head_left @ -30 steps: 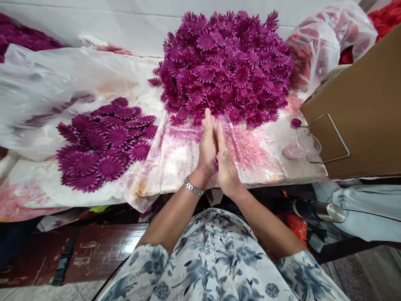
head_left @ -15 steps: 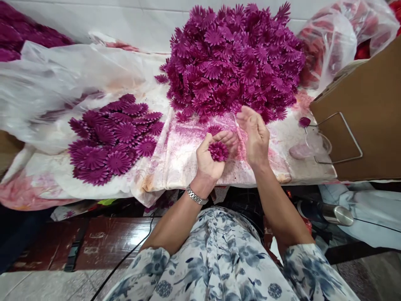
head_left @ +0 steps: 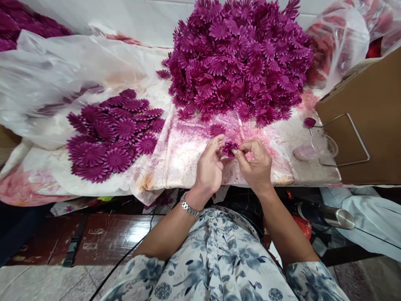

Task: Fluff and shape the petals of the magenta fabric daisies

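Note:
Between my two hands is a small purple artificial flower [head_left: 229,148] with layered, bunched petals. The thumb and fingers of my right hand [head_left: 257,164] pinch it at its right edge. My left hand [head_left: 210,166], with a metal watch on the wrist, is cupped at the flower's left side, fingers stretched out and apart from the thumb. Whether its fingertips touch the petals I cannot tell. A flat purple petal layer [head_left: 217,130] lies on the cloth just beyond my hands. Behind it rises a large heap of purple flowers [head_left: 241,67].
Flat petal layers [head_left: 115,138] lie piled on the left of the stained tablecloth [head_left: 184,167], beside clear plastic sheeting [head_left: 72,62]. A cardboard box [head_left: 366,117], a bent wire stand [head_left: 354,125] and a clear plastic cup [head_left: 326,146] stand right. A metal flask [head_left: 340,217] is below the table edge.
My right hand has come down from its raised, flat pose and now pinches the flower. The flower has left my left palm and moved slightly right and up.

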The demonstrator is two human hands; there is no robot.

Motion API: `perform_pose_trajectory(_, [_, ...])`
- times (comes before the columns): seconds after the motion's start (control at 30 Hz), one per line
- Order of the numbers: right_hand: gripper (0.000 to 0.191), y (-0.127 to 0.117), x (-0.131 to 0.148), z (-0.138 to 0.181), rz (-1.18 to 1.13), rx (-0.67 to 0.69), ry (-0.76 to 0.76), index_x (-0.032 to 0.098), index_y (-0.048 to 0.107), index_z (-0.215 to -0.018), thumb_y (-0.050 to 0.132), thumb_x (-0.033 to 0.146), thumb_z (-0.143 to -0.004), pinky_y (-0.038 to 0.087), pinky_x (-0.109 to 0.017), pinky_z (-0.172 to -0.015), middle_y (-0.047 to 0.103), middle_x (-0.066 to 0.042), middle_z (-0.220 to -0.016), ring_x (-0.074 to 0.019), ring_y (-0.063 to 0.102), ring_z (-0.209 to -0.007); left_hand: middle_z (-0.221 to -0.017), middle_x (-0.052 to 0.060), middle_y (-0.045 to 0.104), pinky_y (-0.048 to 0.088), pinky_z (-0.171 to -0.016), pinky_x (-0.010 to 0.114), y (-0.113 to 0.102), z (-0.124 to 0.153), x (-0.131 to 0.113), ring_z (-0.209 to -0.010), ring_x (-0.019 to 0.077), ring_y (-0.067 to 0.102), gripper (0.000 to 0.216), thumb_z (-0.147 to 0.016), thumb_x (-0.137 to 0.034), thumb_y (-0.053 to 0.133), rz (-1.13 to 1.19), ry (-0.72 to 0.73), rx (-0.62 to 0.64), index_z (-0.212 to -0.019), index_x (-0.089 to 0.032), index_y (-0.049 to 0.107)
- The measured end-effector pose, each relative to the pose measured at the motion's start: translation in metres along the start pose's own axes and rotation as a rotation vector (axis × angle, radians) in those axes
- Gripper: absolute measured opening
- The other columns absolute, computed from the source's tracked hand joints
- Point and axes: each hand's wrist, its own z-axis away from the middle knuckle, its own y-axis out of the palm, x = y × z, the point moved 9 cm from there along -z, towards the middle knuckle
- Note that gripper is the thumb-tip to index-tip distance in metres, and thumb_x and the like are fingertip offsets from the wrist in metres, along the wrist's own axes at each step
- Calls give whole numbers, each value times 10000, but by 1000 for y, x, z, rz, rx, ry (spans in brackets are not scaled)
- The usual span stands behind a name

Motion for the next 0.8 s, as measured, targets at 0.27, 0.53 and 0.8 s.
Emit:
perform_pose_trajectory(0.27, [168, 31, 24, 22, 37, 283, -190, 217, 555, -747, 448, 182, -872, 476, -293, -679, 586, -28, -715, -149, 564, -730, -896, 59, 685, 486, -796, 266, -9, 9, 14, -877, 159, 638, 182, -839, -278, 519, -8, -174, -10, -887, -160, 649])
perform_pose_trajectory(0.53, [35, 14, 17, 8, -91, 208, -55, 206, 575, -848, 561, 234, -831, 481, -283, -680, 601, -23, -787, -133, 577, -734, -905, 74, 699, 490, -856, 296, -16, 4, 4, -963, 181, 628, 277, -877, -316, 451, -5, -73, 43, -863, -158, 677])
perform_pose_trajectory(0.8, [75, 30, -6, 7, -129, 258, 112, 202, 542, -759, 607, 229, -782, 446, -240, -594, 543, 24, -701, -97, 521, -618, -961, 39, 689, 432, -896, 236, -17, 11, 14, -965, 146, 616, 276, -724, -162, 644, -35, -125, 116, -998, -178, 674])
